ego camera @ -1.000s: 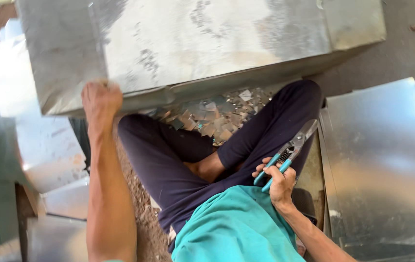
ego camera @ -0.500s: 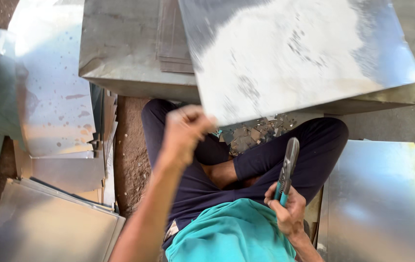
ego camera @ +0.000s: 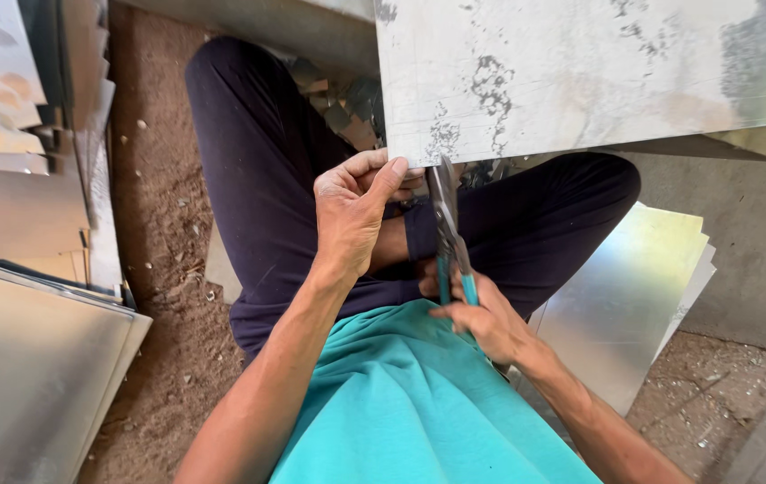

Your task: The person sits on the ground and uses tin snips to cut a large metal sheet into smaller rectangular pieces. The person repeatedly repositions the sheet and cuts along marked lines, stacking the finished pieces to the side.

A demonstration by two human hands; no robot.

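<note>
Left hand (ego camera: 352, 211) pinches the near edge of the large flat galvanised metal sheet (ego camera: 580, 72) above the lap. Right hand (ego camera: 481, 318) grips teal-handled tin snips (ego camera: 448, 235), blades at that edge; no cut visible yet.

The left hand (ego camera: 353, 211) now pinches the lower edge of the metal sheet (ego camera: 580, 72), while the right hand (ego camera: 481, 318) has swung the teal-handled snips (ego camera: 447, 235) up to that edge.
</note>
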